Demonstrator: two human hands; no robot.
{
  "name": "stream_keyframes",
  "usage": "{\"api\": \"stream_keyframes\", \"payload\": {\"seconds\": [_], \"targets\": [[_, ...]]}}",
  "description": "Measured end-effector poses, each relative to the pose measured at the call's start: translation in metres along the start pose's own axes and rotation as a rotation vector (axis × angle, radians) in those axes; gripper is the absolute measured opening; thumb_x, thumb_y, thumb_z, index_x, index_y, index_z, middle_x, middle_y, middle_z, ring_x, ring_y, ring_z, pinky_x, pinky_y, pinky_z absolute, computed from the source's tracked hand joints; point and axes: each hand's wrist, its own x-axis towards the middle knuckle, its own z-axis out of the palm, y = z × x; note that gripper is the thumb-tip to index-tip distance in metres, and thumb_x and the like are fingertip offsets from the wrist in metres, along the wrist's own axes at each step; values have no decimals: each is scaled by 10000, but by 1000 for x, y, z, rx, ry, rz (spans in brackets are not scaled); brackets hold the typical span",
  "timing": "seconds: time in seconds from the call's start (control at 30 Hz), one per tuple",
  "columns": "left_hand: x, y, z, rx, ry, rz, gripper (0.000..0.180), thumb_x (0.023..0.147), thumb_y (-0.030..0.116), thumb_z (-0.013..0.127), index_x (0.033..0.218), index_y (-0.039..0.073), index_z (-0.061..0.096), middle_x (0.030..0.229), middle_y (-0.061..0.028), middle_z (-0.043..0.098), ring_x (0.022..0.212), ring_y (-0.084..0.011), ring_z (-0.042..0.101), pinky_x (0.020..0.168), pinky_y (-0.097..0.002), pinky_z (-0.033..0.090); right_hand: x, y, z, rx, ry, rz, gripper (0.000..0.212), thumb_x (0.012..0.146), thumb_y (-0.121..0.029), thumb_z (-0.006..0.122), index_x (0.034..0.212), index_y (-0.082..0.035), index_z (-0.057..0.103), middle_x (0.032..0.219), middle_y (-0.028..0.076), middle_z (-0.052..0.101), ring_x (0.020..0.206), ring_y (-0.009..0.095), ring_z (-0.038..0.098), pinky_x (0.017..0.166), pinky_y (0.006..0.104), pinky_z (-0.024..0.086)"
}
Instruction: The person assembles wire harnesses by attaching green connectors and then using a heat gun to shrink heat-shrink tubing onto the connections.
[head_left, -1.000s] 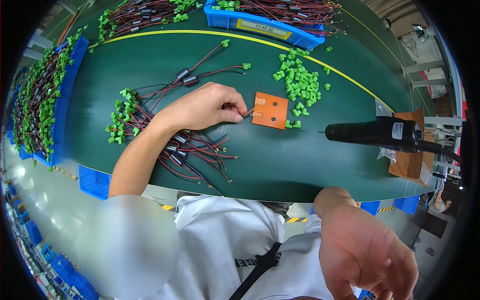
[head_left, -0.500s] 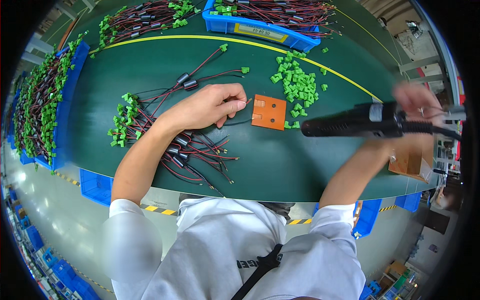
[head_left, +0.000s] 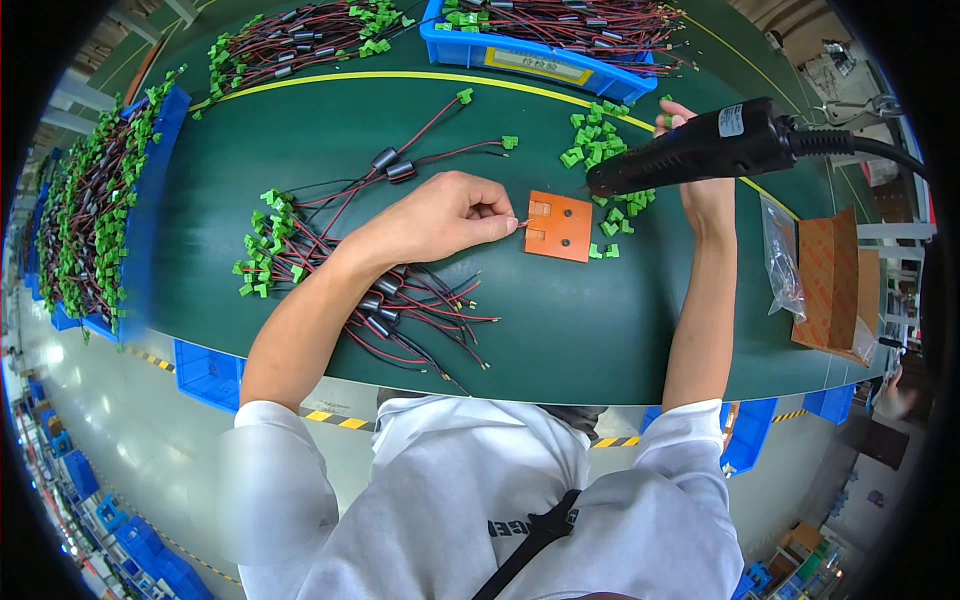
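Note:
My left hand is closed, thumb and forefinger pinching a thin wire at the left edge of an orange block with two dark holes. At the right, my right hand reaches toward a pile of green terminal connectors. A black corded electric screwdriver crosses in front of this hand, covering the palm. Only some fingertips show past it, with a bit of green among them; whether they grip anything is hidden. Beside my left forearm lie red-and-black wire leads with dark cylinders and green connectors.
A blue bin full of wire leads stands at the back, beside another heap of leads. More leads overfill a blue bin at the left. An open cardboard box and a clear plastic bag sit at the right edge.
My right hand has moved left, from beyond the screwdriver's cord end to behind its body. The screwdriver has shifted toward the back and tilted. My left hand stays by the orange block, now closer to it.

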Motion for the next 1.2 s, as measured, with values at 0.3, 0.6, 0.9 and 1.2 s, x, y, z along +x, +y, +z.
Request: {"api": "stream_keyframes", "payload": {"seconds": [0.3,0.6,0.9,1.2], "targets": [[4,6,0,-43,-16,-19,187,1024,159,731,1046,-26,744,833,15,671,768,-60,554,683,-264,467,-53,-22,58,74,-379,188,236,1045,-85,686,1260,11,680,1164,126,754,958,151,690,889,299,586],[3,0,0,-70,1,108,217,1000,189,725,1049,-20,751,850,-93,726,773,-151,629,716,-333,520,-114,-21,90,-577,-433,-193,227,910,11,771,1135,-15,756,1087,121,775,957,247,759,843,334,596],[3,3,-2,-67,-52,50,197,1020,170,733,1061,-21,755,902,-16,709,832,-87,595,749,-272,492,-115,-23,96,-580,-490,-298,205,914,13,756,1117,-17,748,1087,140,765,969,296,751,840,363,593],[3,2,-1,-64,-64,37,195,1015,164,733,1060,-24,755,868,-12,704,805,-81,581,718,-275,482,-114,-24,93,-631,-510,-352,221,916,26,748,1129,-34,751,1104,143,756,994,313,746,863,378,602]]}}
